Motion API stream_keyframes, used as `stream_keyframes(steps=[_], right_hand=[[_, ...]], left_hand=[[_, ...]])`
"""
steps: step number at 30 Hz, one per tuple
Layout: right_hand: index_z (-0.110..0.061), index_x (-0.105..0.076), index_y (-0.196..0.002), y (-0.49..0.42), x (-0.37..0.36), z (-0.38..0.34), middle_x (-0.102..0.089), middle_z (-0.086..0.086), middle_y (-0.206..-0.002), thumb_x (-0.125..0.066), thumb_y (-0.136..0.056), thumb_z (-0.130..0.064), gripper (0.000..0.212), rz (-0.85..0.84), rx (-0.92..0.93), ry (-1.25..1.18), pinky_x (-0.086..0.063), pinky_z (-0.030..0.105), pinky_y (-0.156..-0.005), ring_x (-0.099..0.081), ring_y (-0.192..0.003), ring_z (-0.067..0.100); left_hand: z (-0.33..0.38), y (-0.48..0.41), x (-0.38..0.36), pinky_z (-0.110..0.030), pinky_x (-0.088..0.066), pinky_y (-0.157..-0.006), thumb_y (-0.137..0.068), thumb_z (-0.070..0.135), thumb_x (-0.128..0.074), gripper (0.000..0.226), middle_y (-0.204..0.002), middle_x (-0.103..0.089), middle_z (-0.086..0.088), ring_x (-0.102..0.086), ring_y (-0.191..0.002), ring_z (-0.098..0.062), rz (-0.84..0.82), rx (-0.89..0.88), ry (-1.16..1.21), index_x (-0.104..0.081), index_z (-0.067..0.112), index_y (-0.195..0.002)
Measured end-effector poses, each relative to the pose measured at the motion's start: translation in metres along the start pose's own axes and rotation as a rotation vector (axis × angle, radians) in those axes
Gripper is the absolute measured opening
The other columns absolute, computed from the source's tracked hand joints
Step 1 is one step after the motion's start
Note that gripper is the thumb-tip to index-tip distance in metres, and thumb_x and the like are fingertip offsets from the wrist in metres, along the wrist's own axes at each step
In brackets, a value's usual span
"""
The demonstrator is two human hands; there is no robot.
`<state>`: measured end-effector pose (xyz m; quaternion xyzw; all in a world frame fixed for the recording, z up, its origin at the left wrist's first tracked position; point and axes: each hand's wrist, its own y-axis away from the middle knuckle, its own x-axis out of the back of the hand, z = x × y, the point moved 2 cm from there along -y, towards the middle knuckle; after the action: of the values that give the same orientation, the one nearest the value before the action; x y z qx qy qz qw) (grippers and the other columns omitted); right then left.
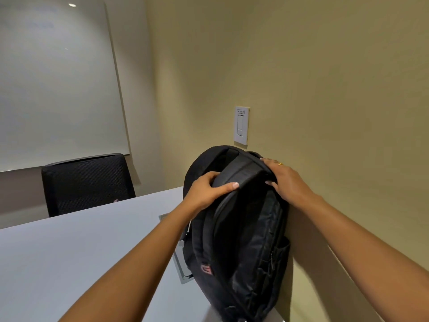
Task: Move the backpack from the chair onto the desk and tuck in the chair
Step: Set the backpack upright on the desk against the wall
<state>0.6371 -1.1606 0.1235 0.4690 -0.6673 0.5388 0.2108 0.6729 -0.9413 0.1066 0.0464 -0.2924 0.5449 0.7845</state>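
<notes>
A black backpack [241, 240] stands upright on the white desk [81, 252], leaning against the beige wall on the right. My left hand [206, 190] grips the padded top of the backpack, thumb over its front edge. My right hand [284, 180], with a gold ring, holds the top right side of the backpack next to the wall. A black mesh chair [87, 182] stands at the far side of the desk, its back showing above the desk edge. The chair nearest me is out of view.
A light switch plate [241, 125] is on the wall just above the backpack. A whiteboard [58, 84] covers the left wall. A grey cable hatch [181, 263] is set into the desk beside the backpack.
</notes>
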Motion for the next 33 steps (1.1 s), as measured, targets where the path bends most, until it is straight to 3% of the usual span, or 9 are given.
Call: stream_keyframes(steps=[6,10,12,15,18,23,27,29,33], right_hand=[[-0.010,-0.023,-0.143,-0.002,0.006,-0.008,-0.031,0.013,-0.148,-0.064,-0.079,-0.004,0.077,-0.004,-0.033,0.170,-0.029,0.033,-0.107,-0.034,-0.134,0.027],[-0.012,-0.034,-0.139,-0.002,0.002,-0.035,-0.037,0.007,-0.147,-0.047,-0.076,0.008,0.068,0.033,0.042,0.040,-0.024,0.026,-0.109,-0.035,-0.134,0.021],[-0.012,-0.039,-0.137,-0.002,0.001,-0.043,-0.037,0.007,-0.147,-0.041,-0.078,0.008,0.062,0.028,0.049,0.003,-0.022,0.028,-0.112,-0.032,-0.136,0.020],[-0.008,-0.048,-0.131,-0.001,-0.004,-0.050,-0.040,0.010,-0.145,-0.038,-0.087,-0.002,0.045,0.080,0.017,-0.003,-0.021,0.031,-0.112,-0.033,-0.135,0.021],[-0.009,-0.045,-0.133,0.000,-0.016,-0.057,-0.036,0.009,-0.148,-0.039,-0.093,-0.022,0.042,0.099,-0.009,0.162,-0.013,0.037,-0.115,-0.027,-0.138,0.020],[-0.019,-0.016,-0.145,0.001,-0.040,-0.055,-0.011,0.009,-0.156,-0.031,-0.093,-0.049,0.062,0.044,-0.022,0.517,0.000,0.048,-0.115,-0.004,-0.144,0.023],[-0.018,-0.008,-0.146,0.003,-0.048,-0.049,-0.004,0.010,-0.157,-0.027,-0.093,-0.053,0.066,0.075,-0.009,0.622,0.007,0.050,-0.113,0.002,-0.144,0.024],[-0.017,-0.006,-0.146,0.004,-0.052,-0.046,-0.001,0.011,-0.157,-0.027,-0.093,-0.053,0.067,0.073,-0.002,0.672,0.010,0.051,-0.112,0.005,-0.144,0.025],[-0.016,-0.002,-0.146,0.004,-0.056,-0.041,0.003,0.012,-0.157,-0.027,-0.094,-0.051,0.067,0.066,-0.001,0.746,0.018,0.050,-0.108,0.008,-0.143,0.026]], left_hand=[[0.011,-0.016,0.004,-0.033,-0.043,-0.091,-0.062,0.059,-0.071,0.085,-0.132,-0.054,-0.006,-0.053,-0.116,-0.024,-0.027,-0.057,-0.216,-0.045,0.017,-0.131],[0.030,-0.028,0.020,-0.030,-0.046,-0.074,-0.054,0.064,-0.073,0.077,-0.106,-0.064,-0.002,-0.056,-0.090,-0.017,0.041,-0.160,-0.464,-0.059,0.016,-0.112],[0.029,-0.032,0.022,-0.030,-0.044,-0.073,-0.053,0.064,-0.073,0.077,-0.106,-0.064,-0.002,-0.054,-0.086,-0.015,0.037,-0.150,-0.470,-0.059,0.016,-0.111],[0.001,-0.029,0.009,-0.032,-0.045,-0.081,-0.058,0.066,-0.070,0.083,-0.121,-0.059,-0.006,-0.056,-0.102,-0.022,-0.022,-0.093,-0.464,-0.050,0.016,-0.122],[-0.026,-0.023,-0.017,-0.034,-0.046,-0.087,-0.064,0.065,-0.067,0.080,-0.124,-0.058,-0.006,-0.056,-0.109,-0.026,-0.032,-0.079,-0.355,-0.047,0.016,-0.123],[-0.038,-0.025,-0.030,-0.048,-0.038,-0.102,-0.077,0.066,-0.050,0.078,-0.137,-0.045,-0.008,-0.040,-0.126,-0.026,0.084,-0.213,-0.451,-0.036,0.018,-0.136],[-0.043,-0.025,-0.011,-0.042,-0.036,-0.105,-0.088,0.052,-0.045,0.057,-0.138,-0.042,-0.008,-0.036,-0.128,-0.022,0.403,-0.360,-0.384,-0.040,0.017,-0.132],[-0.050,-0.033,-0.003,-0.043,-0.034,-0.106,-0.087,0.040,-0.054,0.058,-0.141,-0.037,-0.011,-0.033,-0.130,-0.026,0.504,-0.307,-0.405,-0.034,0.014,-0.135],[-0.071,-0.054,0.004,-0.053,-0.026,-0.111,-0.080,0.035,-0.066,0.084,-0.151,-0.021,-0.017,-0.024,-0.137,-0.034,0.407,-0.056,-0.443,-0.014,0.015,-0.143]])
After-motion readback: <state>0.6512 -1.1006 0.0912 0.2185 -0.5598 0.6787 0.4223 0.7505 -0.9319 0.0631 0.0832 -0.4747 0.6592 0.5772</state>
